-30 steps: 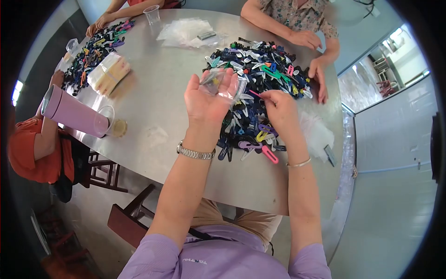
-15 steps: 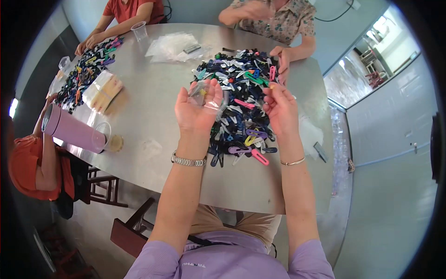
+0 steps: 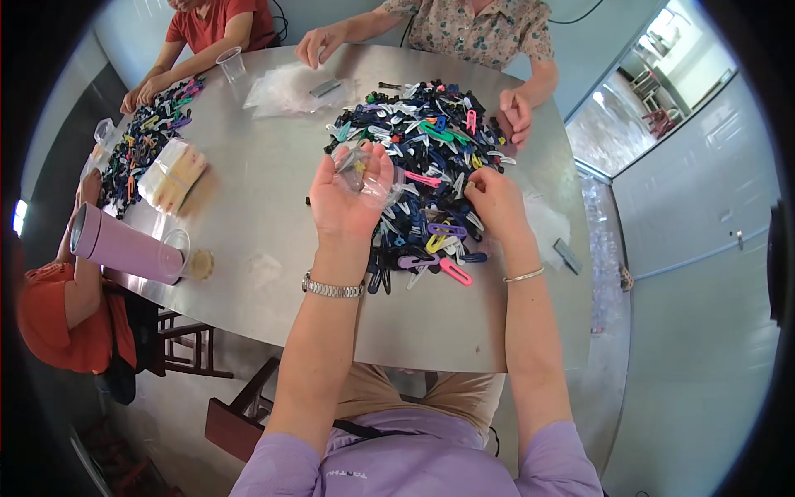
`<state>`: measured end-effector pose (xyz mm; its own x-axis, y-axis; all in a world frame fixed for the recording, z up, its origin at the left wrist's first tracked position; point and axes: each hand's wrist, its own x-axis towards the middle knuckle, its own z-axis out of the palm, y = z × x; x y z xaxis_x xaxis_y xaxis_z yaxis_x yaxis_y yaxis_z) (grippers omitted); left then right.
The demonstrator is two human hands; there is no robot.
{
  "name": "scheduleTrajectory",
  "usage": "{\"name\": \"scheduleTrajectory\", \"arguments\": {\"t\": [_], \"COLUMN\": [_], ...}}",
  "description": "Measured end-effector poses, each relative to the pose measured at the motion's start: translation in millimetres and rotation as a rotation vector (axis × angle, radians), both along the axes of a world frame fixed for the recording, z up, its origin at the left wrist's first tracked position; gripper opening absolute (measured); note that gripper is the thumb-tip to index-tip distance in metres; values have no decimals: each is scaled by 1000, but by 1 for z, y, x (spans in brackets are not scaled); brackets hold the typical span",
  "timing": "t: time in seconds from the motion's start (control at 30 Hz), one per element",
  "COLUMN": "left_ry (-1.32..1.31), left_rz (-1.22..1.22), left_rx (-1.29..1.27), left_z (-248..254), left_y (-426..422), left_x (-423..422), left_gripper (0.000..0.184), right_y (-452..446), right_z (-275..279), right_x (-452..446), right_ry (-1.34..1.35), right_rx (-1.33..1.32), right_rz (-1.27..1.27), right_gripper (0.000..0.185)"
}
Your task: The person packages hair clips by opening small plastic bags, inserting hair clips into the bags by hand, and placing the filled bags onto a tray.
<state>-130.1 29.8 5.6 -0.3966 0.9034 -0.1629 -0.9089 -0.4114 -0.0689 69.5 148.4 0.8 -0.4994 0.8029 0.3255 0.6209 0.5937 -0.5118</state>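
Palm up over the left edge of the clip pile, my left hand [image 3: 351,195] has its fingers curled round a clear plastic bag [image 3: 377,187]. Something small and yellow shows in the bag. My right hand [image 3: 498,204] reaches down at the right side of the pile of hair clips [image 3: 414,149], fingertips pinched together. A tiny yellowish spot shows at those fingertips, too small to name. Snap clips in black, white, pink, green, purple and yellow make up the pile. A pink hair clip [image 3: 455,272] and a purple hair clip [image 3: 418,261] lie at its near edge.
Clear bags [image 3: 290,89] lie at the back, more plastic [image 3: 546,224] at the right. A pink tumbler [image 3: 124,246], a plastic cup [image 3: 232,63] and a wrapped bundle [image 3: 172,174] stand left, near another clip pile [image 3: 145,145]. Co-workers sit at the metal table's far and left sides.
My right hand has turned over and lowered to the pile, fingers pinched. My left hand stays with the bag. The co-worker opposite has moved one hand toward the clear bags and drawn the other off the pile.
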Motion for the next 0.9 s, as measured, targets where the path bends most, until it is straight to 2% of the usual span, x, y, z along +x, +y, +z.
{"name": "scheduleTrajectory", "arguments": {"t": [0.1,0.17,0.2,0.27,0.33,0.4,0.43,0.47,0.53,0.57,0.6,0.67,0.73,0.8,0.83,0.9], "left_ry": [-15,-24,-17,-2,-5,5,15,26,16,8,-39,-28,-10,106,121,140], "left_rz": [-35,-39,-44,-31,26,42,27,9,-16,-35,-22,-24,-20,-68,-61,-87], "left_rx": [29,26,51,54,-87,-57,-58,-58,-31,-4,-119,-61,-2,30,-61,11], "left_z": [0,-2,-4,-2,14,9,9,8,9,10,21,16,14,16,26,22], "left_y": [0,-1,0,1,-2,1,1,1,0,0,-1,-3,-3,-3,-6,-4], "left_x": [2,5,8,11,19,21,24,28,36,38,41,39,34,32,35,29], "left_gripper": [27,26,26,25,26,27,27,27,28,28,30,28,26,24,23,23], "right_y": [-1,4,0,-15,-39,-60,-66,-71,-74,-69,-70,-74,-76,-74,-72,-66], "right_z": [10,8,11,29,45,50,47,47,47,40,37,34,35,35,34,35], "right_x": [4,5,3,-5,-14,-24,-30,-37,-50,-50,-50,-48,-48,-45,-43,-40], "right_ry": [-12,179,176,574,617,722,619,617,253,274,273,596,565,551,550,667], "right_rx": [-140,-238,-244,-327,-378,-372,-145,-146,483,423,423,-45,-88,-506,-508,-448], "right_rz": [-21,-42,-31,119,189,398,499,496,351,320,321,234,194,198,200,210], "right_gripper": [19,21,21,18,20,21,26,26,29,35,35,37,37,33,33,30]}}
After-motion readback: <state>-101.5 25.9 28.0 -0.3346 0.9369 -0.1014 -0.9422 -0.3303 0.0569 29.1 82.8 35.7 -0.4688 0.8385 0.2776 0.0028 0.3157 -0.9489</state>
